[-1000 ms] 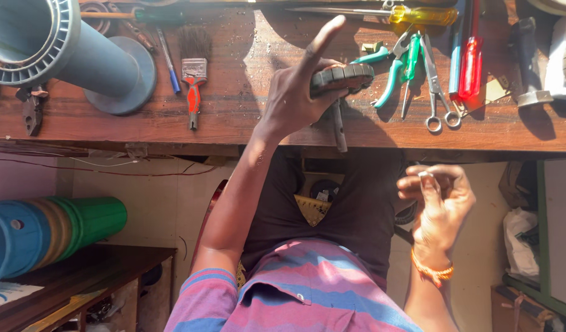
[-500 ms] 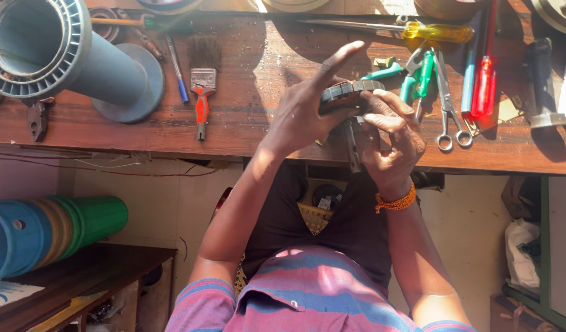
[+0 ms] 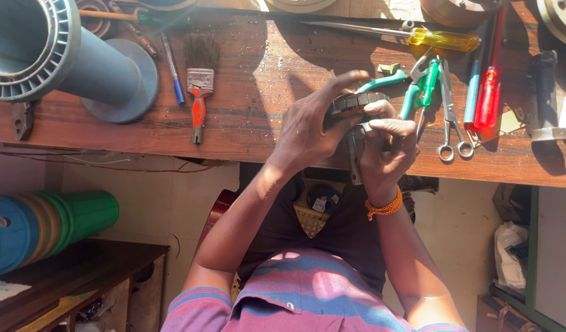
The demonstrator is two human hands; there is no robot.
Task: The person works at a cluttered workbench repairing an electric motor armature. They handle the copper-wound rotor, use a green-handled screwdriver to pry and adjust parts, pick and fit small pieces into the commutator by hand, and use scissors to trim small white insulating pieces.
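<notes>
My left hand (image 3: pixel 307 129) grips a dark round toothed part (image 3: pixel 357 101) just above the front edge of the wooden workbench (image 3: pixel 264 80), index finger stretched over its top. From the right, my right hand (image 3: pixel 387 147), with an orange thread band at the wrist, has curled fingers pressed on the same part. A dark metal piece (image 3: pixel 355 157) hangs below the part between the two hands. Whether the right fingers pinch something small is hidden.
On the bench lie a grey flanged pipe (image 3: pixel 68 61), a paintbrush (image 3: pixel 200 80), a blue pen (image 3: pixel 172 77), green-handled pliers (image 3: pixel 418 86), scissors (image 3: pixel 449 123), and yellow (image 3: pixel 443 40) and red screwdrivers (image 3: pixel 489 92). Stacked coloured buckets (image 3: pixel 43 227) rest on a low table at the left.
My right hand has risen from below the bench edge and closed onto the round part that the left hand holds. The left hand has stayed in place.
</notes>
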